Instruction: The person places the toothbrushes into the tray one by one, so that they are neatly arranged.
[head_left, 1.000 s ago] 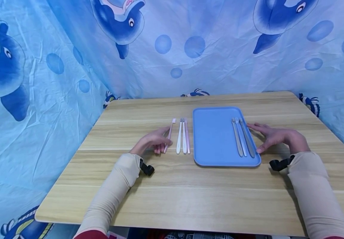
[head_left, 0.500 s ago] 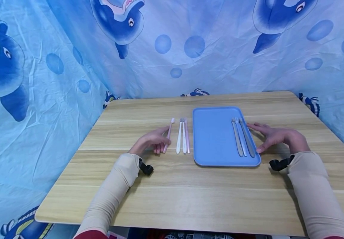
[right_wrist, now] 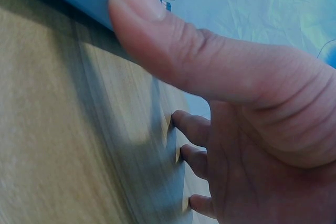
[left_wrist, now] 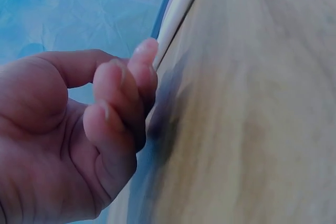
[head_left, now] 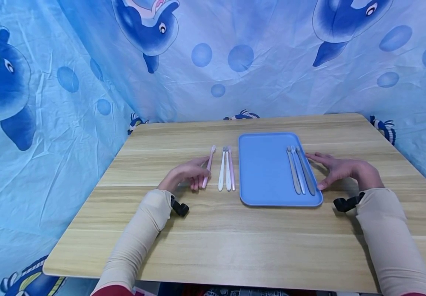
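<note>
A pink toothbrush is pinched in my left hand, between thumb and fingers, its head pointing away. In the left wrist view the other fingers are curled, and the held brush is hidden. Just right of it lie two white toothbrushes and a pink-purple toothbrush. My right hand rests against the right edge of a blue tray, thumb and fingers spread. On the tray's right side are a grey toothbrush, a light blue toothbrush and a darker grey toothbrush.
The wooden table has its near edge in front of the person. Behind and to the left hangs a blue curtain with dolphin prints. Black camera mounts sit on both wrists, over beige sleeves.
The left hand has shifted slightly left with the pink toothbrush, which has turned a little, widening its gap from the white ones. The right hand and tray have stayed put.
</note>
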{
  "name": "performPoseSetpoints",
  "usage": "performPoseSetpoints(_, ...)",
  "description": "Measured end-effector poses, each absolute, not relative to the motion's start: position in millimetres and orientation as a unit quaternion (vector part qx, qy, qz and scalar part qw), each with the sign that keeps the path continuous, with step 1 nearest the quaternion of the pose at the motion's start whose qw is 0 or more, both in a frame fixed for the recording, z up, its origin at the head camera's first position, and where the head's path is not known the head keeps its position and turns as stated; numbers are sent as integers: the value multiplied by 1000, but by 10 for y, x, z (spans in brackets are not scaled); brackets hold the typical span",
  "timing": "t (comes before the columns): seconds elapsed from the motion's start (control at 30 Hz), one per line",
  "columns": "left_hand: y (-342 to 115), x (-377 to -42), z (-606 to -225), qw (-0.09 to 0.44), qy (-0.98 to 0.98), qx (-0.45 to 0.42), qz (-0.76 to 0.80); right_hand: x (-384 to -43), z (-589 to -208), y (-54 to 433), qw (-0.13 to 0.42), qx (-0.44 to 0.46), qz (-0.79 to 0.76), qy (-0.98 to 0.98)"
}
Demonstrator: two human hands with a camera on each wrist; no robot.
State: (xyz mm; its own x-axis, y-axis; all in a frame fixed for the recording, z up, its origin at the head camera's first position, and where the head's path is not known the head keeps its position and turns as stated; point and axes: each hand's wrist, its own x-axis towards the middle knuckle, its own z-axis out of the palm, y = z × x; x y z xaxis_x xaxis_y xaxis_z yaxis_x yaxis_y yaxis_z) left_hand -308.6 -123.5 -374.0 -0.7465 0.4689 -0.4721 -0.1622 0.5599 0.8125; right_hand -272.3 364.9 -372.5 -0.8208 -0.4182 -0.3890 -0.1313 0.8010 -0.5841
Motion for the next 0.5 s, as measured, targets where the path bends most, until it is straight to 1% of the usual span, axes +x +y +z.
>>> performPoseSetpoints(0.33, -1272, -3120, -3712, 341, 773, 100, 525, -2724, -3734, 3655, 258, -152, -277, 913)
performPoseSetpoints(0.5, -1276, -3127, -3681, 332, 768, 102, 539, -2720, -3729, 3650, 257, -150, -277, 913)
